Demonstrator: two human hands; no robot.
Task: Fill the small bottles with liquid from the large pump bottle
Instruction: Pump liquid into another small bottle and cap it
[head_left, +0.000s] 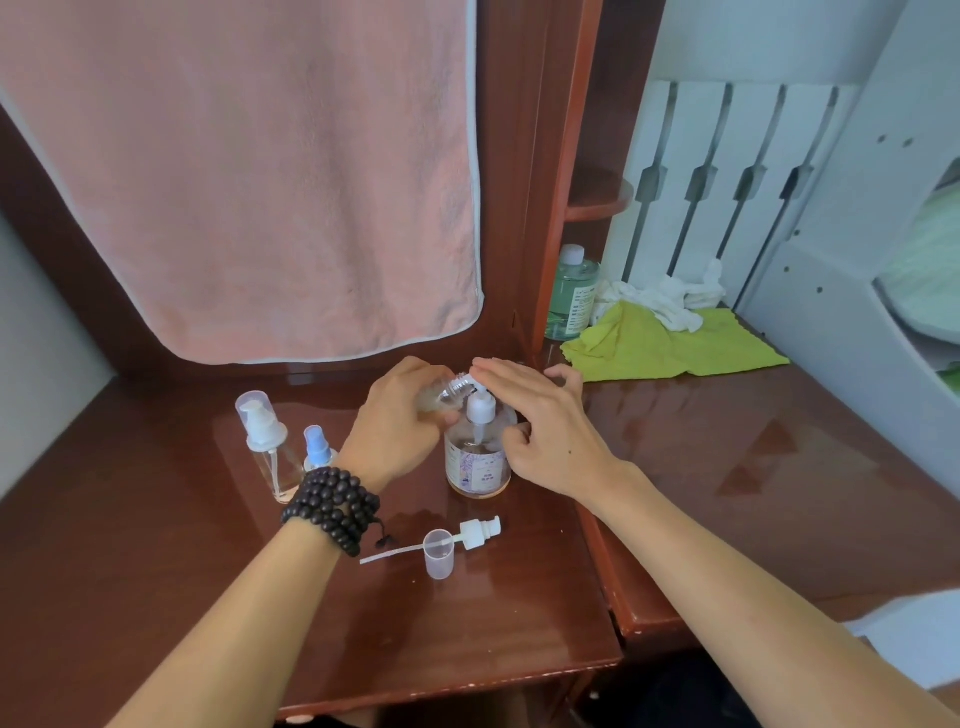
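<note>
While left hand (400, 415) grips small bottle (449, 389), flat right hand (540, 421) presses pump bottle (478, 462) (label unreadable).

Home bedroom corner, reddish wooden dressing table (727, 467), pink towel (249, 182) hung behind, toiletry bottle (571, 291) on shelf

Before me, a glossy reddish-brown wooden desk (727, 467) reflects soft daylight, with a matching upright panel (550, 171) and a small curved shelf (597, 200) behind it. A pink towel (249, 176) hangs over the desk's back board; to my right stands white slotted furniture (727, 171), with a pale wall (753, 36) above
</note>
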